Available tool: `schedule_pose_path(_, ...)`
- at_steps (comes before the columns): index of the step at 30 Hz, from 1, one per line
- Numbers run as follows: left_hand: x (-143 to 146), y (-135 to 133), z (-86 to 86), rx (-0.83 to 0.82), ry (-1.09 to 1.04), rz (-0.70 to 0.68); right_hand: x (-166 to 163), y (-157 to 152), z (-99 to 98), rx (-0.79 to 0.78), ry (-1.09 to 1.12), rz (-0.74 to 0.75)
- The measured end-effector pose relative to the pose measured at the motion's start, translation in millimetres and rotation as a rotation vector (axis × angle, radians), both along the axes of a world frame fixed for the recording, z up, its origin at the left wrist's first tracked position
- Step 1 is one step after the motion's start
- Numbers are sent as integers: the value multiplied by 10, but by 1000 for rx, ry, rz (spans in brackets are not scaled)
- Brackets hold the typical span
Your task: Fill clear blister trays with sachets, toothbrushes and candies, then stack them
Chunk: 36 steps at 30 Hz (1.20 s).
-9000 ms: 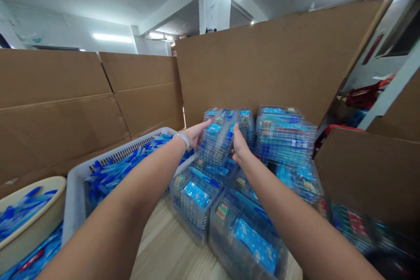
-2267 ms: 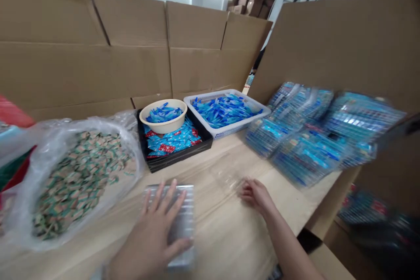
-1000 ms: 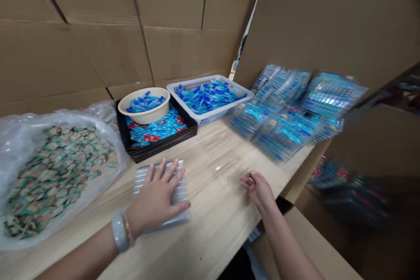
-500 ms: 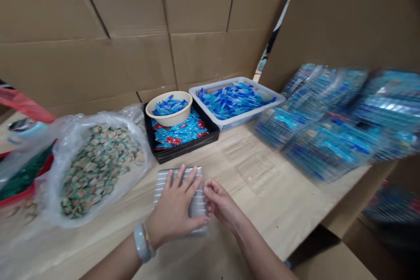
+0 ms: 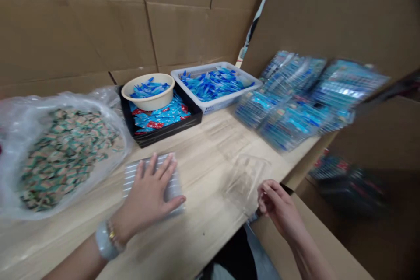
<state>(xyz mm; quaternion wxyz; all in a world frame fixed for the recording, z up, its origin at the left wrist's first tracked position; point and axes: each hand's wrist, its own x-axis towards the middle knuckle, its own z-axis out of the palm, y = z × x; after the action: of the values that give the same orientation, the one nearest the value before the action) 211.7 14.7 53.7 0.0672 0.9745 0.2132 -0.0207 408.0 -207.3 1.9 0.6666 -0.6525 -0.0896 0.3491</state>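
My left hand lies flat with fingers spread on a stack of clear, grey-striped plastic, whose exact kind I cannot make out. At the table's right front edge, my right hand pinches the corner of a thin clear plastic piece. Motion blurs that piece, so whether it is a bag or a sheet is unclear. Beyond the left hand stands a black tray of blue and red packets, with a cream bowl of blue pointed pieces resting on it.
A clear bag of small green-and-tan pieces sits at the left. A white basket of blue pieces stands behind. Several filled clear packs are stacked at the right, near the edge. Cardboard panels enclose the table.
My right hand has moved right, away from the stack, and the clear plastic piece now trails from its fingers. My left hand stays on the stack. The view has turned right and down.
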Motion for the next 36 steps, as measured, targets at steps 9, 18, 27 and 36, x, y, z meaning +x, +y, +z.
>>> schedule_pose_path(9,-77,10,11,64,4,-60,510,-526,-386,-249,50,-391)
schedule_pose_path(18,-150,108,36,8,30,96,-706,1446,93,181,145,553)
schedule_pose_path(27,-438,186,7,-56,-40,100,-837,1804,0,75,220,843)
schedule_pose_path(36,-669,236,29,-49,-9,150,-351,1497,-335,198,203,13)
